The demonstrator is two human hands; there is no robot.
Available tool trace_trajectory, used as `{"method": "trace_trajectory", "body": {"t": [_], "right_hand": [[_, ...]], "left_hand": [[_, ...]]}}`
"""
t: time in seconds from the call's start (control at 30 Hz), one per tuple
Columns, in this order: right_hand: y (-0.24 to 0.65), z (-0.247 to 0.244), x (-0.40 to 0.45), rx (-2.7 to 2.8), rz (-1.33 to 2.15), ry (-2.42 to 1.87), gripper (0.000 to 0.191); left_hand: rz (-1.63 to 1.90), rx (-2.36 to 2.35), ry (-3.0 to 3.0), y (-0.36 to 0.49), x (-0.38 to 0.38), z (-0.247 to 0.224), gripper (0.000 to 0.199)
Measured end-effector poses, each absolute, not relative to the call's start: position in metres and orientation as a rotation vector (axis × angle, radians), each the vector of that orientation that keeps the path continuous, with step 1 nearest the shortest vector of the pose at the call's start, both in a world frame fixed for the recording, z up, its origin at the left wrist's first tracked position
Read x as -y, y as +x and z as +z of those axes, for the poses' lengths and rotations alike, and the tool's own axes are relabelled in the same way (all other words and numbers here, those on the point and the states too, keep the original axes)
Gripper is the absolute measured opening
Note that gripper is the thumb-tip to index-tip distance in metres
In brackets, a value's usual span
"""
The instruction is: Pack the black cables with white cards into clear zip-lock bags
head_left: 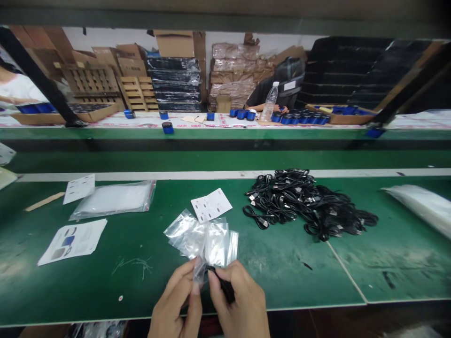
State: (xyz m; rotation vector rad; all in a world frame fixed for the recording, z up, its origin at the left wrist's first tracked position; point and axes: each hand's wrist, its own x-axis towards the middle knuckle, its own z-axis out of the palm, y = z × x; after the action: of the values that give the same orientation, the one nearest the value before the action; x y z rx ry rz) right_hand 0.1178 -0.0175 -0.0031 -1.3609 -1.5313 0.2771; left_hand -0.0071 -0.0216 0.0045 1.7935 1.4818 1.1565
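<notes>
Near the front edge of the green table, my left hand (178,300) pinches a small clear plastic bag (199,272). Right beside it, my right hand (239,300) grips a bundled black cable (225,286), its end at the bag's opening. Just beyond my hands lie several flat clear bags (216,241), with a printed white card stack (211,205) touching their far side. A large heap of black cables (310,202) sits to the right of the bags.
Printed leaflets (72,241) and a bag of white material (114,199) lie left. A white plastic package (423,206) is at far right. Across the raised shelf (190,133) stand blue items and a bottle (270,101); a person leans over there, another at far left.
</notes>
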Motion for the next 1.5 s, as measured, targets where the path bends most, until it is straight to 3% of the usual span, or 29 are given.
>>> {"method": "trace_trajectory", "body": {"t": [0.17, 0.4, 0.47, 0.6, 0.7, 0.77, 1.0, 1.17, 1.23, 1.33, 1.5], "right_hand": [[0.118, -0.002, 0.021, 1.656, 0.074, -1.372, 0.006], [0.117, 0.001, 0.012, 1.685, -0.074, -1.55, 0.033], [0.115, 0.003, 0.009, 1.607, -0.095, -1.588, 0.032], [0.126, 0.019, 0.011, 1.665, 0.362, -1.501, 0.01], [0.148, 0.035, 0.017, 1.876, 0.813, -1.246, 0.044], [0.16, 0.039, 0.021, 1.961, 0.87, -1.133, 0.053], [0.145, 0.005, 0.03, 1.853, 0.132, -1.242, 0.035], [0.131, -0.02, 0.021, 1.792, -0.088, -1.254, 0.024], [0.127, -0.024, 0.02, 1.708, -0.056, -1.296, 0.019], [0.121, -0.022, 0.02, 1.518, 0.278, -1.437, 0.015], [0.123, -0.005, 0.018, 1.438, 0.607, -1.528, 0.022]], "left_hand": [[1.159, -1.466, 1.868, -0.006, 0.022, 0.005, 0.02], [1.183, -1.434, 2.029, 0.0, 0.027, -0.004, 0.019], [1.182, -1.437, 2.082, 0.003, 0.029, -0.006, 0.019], [1.138, -1.498, 2.136, 0.002, 0.027, -0.004, 0.02], [1.159, -1.508, 2.128, -0.002, 0.025, 0.0, 0.021], [1.18, -1.504, 2.118, -0.003, 0.025, 0.0, 0.022], [1.184, -1.49, 2.091, 0.004, 0.029, -0.006, 0.029], [1.222, -1.512, 2.072, 0.004, 0.027, -0.009, 0.024], [1.22, -1.511, 2.13, 0.003, 0.026, -0.009, 0.02], [1.188, -1.512, 2.28, 0.0, 0.025, -0.007, 0.016], [1.077, -1.585, 2.349, -0.003, 0.023, -0.008, 0.016]]}}
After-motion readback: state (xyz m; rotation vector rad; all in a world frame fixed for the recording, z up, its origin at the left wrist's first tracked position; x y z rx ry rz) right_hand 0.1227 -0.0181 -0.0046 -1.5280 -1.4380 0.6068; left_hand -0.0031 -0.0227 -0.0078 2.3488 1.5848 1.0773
